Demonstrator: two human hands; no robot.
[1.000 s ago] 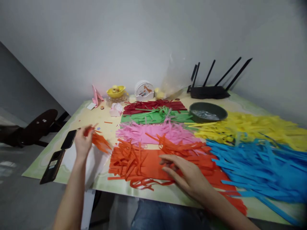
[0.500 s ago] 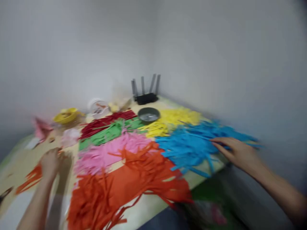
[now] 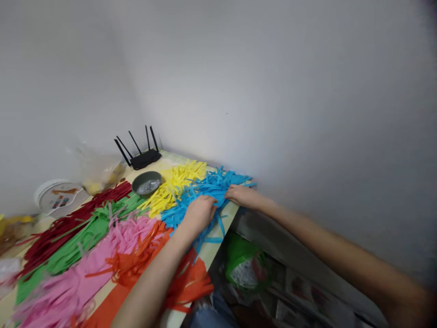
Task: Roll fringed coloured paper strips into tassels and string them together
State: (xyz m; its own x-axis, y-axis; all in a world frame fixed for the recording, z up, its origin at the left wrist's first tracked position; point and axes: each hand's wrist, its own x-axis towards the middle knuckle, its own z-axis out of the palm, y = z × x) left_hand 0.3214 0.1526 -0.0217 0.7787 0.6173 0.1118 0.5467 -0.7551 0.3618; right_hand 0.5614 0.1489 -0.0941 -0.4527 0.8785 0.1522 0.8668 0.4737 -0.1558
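Note:
Blue paper fringe (image 3: 211, 184) lies at the table's right corner. My left hand (image 3: 201, 212) is over its front part, fingers curled together on blue strips. My right hand (image 3: 241, 195) is at its right end, fingertips pressed together on the blue strips near the table edge. Yellow fringe (image 3: 177, 182) lies just behind and left of the blue. Orange fringe (image 3: 136, 257) spreads under my left forearm. Pink fringe (image 3: 99, 257), green fringe (image 3: 78, 239) and dark red fringe (image 3: 71, 223) lie side by side further left.
A dark green bowl (image 3: 146, 183) stands behind the fringes, with a black router (image 3: 145, 159) behind it. A white lid or tub (image 3: 59, 198) and a plastic bag (image 3: 99, 175) are at the back left. Below the table edge are a green bag (image 3: 242, 259) and other items.
The view has swung right. My left hand has left the orange strips at the table's left and come to the blue fringe beside my right hand, which stays at the blue fringe.

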